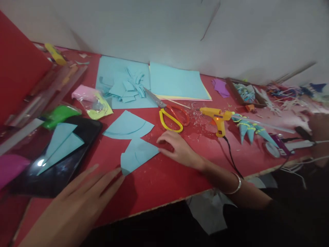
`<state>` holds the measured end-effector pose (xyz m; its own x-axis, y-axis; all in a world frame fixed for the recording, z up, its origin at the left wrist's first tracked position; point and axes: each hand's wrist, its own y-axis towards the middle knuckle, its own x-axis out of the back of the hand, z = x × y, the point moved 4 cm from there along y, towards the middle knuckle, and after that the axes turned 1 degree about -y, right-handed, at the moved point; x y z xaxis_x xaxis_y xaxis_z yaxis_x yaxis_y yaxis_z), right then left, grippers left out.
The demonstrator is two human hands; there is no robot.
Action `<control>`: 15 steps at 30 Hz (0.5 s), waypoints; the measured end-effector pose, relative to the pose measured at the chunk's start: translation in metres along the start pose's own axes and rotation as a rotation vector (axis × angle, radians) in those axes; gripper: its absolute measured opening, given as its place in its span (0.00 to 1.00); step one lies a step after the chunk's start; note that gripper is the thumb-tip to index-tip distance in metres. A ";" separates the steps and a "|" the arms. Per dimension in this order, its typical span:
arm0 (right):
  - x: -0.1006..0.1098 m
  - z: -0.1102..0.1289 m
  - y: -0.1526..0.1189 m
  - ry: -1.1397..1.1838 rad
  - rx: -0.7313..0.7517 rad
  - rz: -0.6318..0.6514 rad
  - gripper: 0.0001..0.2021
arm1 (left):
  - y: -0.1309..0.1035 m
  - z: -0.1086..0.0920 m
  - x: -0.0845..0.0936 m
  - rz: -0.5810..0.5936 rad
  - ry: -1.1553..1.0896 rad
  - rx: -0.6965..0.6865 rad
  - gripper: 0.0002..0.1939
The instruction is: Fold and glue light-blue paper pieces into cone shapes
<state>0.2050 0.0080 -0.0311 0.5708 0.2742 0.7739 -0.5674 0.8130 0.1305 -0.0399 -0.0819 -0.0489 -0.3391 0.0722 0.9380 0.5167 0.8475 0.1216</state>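
Note:
A light blue cone-shaped paper piece point(138, 154) lies on the red table between my hands. My left hand point(84, 195) is stretched out, fingers extended, with its fingertips at the piece's lower left edge. At the piece's pointed right corner is my right hand point(177, 147), thumb and forefinger apart, the lower digit touching the tip. Just above lies a blue paper fan shape point(128, 125) with a curved pencil line. Scissors point(171, 118) with one yellow and one red handle rest beyond my right hand, blades pointing to the upper left.
A yellow glue gun point(217, 118) stands right, its cord trailing off the table edge. Blue cones point(248, 130) with yellow trim lie beyond it. Left is a black tablet-like slab point(87, 132) bearing folded blue paper point(61, 144). Blue sheets point(177, 80) and paper scraps point(125, 91) lie behind.

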 end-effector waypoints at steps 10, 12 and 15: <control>-0.010 0.021 -0.001 0.031 0.086 0.172 0.16 | 0.066 -0.028 0.012 0.115 0.259 -0.038 0.16; -0.015 0.018 0.002 -0.120 0.137 0.205 0.11 | 0.074 -0.035 0.011 0.160 0.290 -0.032 0.18; -0.021 0.014 0.006 -0.353 0.195 0.229 0.09 | 0.086 -0.041 0.012 0.186 0.332 -0.034 0.16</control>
<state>0.1811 -0.0003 -0.0377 0.2004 0.2162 0.9556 -0.7755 0.6310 0.0199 0.0325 -0.0290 -0.0137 0.0335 0.0444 0.9984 0.5732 0.8175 -0.0556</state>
